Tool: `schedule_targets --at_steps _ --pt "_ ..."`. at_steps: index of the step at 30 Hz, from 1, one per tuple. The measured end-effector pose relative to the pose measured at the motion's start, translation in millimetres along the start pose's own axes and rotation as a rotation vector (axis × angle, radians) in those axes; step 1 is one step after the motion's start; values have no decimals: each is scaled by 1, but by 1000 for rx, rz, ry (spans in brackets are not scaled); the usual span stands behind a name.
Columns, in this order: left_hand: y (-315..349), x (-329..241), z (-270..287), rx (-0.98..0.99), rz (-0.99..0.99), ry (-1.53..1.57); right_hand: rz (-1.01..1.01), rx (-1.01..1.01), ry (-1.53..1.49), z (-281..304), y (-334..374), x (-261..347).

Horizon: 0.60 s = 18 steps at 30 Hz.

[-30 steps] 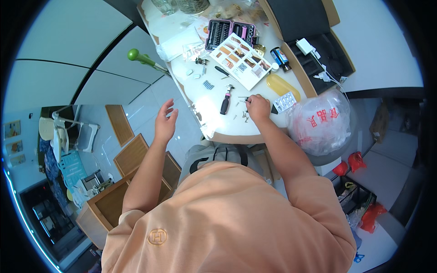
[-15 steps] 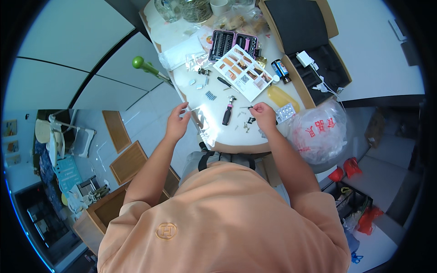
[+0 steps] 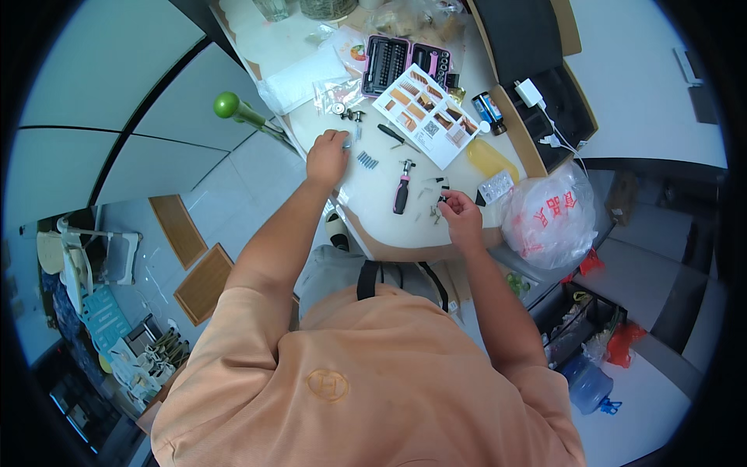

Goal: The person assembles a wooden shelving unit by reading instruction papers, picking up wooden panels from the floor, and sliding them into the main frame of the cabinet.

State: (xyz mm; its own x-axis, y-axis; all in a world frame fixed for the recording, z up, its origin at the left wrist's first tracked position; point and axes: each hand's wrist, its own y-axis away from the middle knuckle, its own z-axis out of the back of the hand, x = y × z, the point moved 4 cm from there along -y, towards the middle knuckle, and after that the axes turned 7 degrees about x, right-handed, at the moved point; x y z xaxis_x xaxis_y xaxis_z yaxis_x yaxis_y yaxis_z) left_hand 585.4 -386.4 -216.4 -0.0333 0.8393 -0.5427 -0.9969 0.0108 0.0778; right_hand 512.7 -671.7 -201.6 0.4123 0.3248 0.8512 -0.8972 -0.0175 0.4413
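Note:
My left hand (image 3: pixel 327 159) reaches over the table's left edge, its fingers closed together at a small pale piece (image 3: pixel 346 144); whether it grips that piece is hard to see. Thumb and fingertips of my right hand (image 3: pixel 462 218) pinch a small dark part (image 3: pixel 443 198) just above the table. Below it are scattered small screws and metal bits (image 3: pixel 434 212). Between my hands lies a ratchet screwdriver (image 3: pixel 401 191) with a black and pink handle. Several grey dowel-like pins (image 3: pixel 367 160) sit in a row near my left hand.
Beyond lie a black-handled screwdriver (image 3: pixel 391 134), a printed sheet (image 3: pixel 426 117) and an open bit case (image 3: pixel 387 66). On the right are a dark bottle (image 3: pixel 489 113), an open cardboard box (image 3: pixel 513 132), a blister pack (image 3: pixel 496 187) and a plastic bag (image 3: pixel 548 222).
My left hand has moved forward and right, from beside the table edge onto the small pieces. My right hand has shifted slightly nearer to me and right. The view has tilted a little.

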Motion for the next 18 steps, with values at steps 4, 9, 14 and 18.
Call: schedule_targets --at_steps 4,9,14,18 --pt "-12 10 -9 190 110 -69 15 -25 -59 -7 5 2" --pt "1 32 -12 114 278 730 44 -9 -57 -22 0 18" --pt "36 10 21 245 416 1158 428 156 482 -66 -12 72" --pt "53 4 40 187 422 1238 655 211 879 -104 -44 76"
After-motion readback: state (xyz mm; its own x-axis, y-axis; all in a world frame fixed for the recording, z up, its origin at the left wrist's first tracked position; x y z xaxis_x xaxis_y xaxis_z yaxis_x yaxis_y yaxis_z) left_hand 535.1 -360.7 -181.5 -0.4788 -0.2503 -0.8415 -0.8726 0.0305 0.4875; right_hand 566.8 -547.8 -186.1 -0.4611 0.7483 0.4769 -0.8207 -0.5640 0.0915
